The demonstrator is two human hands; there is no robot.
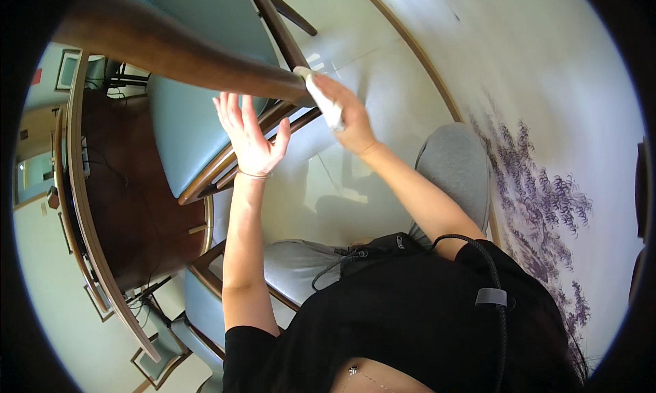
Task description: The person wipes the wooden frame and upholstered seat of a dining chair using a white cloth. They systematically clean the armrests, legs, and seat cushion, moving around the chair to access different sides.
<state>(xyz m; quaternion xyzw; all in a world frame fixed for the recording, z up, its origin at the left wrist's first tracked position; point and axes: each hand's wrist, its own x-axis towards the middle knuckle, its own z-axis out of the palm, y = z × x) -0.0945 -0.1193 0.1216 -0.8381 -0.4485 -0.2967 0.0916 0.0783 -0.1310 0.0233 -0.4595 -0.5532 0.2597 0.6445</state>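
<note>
A wooden chair with blue-green upholstery (189,132) stands before me, its curved brown top rail (205,60) crossing the upper left. At the rail's right end, my right hand (351,119) holds a folded white cloth (325,103) against or right beside the wood. My left hand (253,137) is raised just below the rail, palm showing and fingers spread, with nothing in it. Its fingertips are at the rail's lower edge; whether they touch it I cannot tell.
A long table (82,198) with a dark base runs along the left, with more chairs (205,290) near it. Cables hang about it. On the right rises a wall with a painted plant design (538,198). Pale glossy tiles (328,173) cover the floor.
</note>
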